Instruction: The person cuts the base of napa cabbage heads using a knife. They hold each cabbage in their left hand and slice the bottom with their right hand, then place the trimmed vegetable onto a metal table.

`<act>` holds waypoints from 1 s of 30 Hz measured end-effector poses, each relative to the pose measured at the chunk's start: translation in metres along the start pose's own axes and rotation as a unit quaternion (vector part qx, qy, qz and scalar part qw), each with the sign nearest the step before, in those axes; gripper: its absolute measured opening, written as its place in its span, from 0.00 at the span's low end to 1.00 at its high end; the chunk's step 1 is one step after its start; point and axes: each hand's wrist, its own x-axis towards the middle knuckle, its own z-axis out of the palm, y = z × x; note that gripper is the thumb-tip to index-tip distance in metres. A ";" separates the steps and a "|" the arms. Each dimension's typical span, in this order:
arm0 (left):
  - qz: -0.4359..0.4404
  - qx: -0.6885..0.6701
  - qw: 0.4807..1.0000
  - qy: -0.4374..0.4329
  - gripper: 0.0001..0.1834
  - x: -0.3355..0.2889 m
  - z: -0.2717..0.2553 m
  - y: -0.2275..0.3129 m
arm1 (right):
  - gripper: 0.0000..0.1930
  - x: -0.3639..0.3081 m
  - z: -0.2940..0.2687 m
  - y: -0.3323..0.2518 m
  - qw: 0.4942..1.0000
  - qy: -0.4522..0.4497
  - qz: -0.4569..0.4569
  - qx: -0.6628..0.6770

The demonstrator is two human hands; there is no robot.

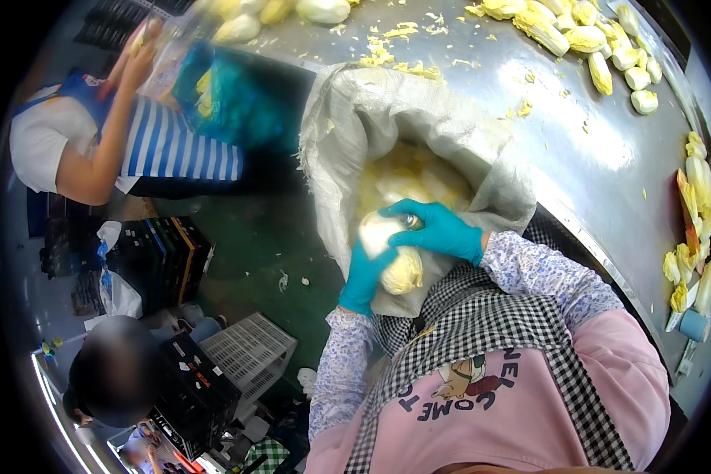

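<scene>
A pale napa cabbage (402, 272) is gripped by my left hand (360, 278), in a teal glove, with its white base upward and yellow leaf end toward me. My right hand (449, 231), gloved alike, is closed at the cabbage's base around a small tool (411, 222); just a shiny dark end shows, so its kind is unclear. Both hands are over the near rim of a white woven sack (332, 142). Loose yellow and white leaves (419, 178) lie inside the sack.
A metal table (466, 87) carries leaf scraps and several trimmed cabbages (584, 38). More cabbages (699, 189) line its right edge. A co-worker (95, 150) in a striped apron stands at left beside a teal bag (229, 95). Crates (253, 355) stand on the green floor; another person is lower left.
</scene>
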 end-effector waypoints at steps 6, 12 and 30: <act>-0.018 -0.156 0.982 0.101 0.30 0.007 0.009 -0.009 | 0.30 0.009 -0.001 0.023 0.995 0.067 0.000 0.073; 0.035 -0.131 0.980 0.144 0.24 0.027 0.018 -0.018 | 0.32 0.011 -0.010 0.021 0.987 0.078 0.057 0.129; 0.167 0.408 0.864 0.242 0.33 0.057 0.011 -0.030 | 0.26 0.003 -0.046 0.062 0.979 0.121 0.079 0.141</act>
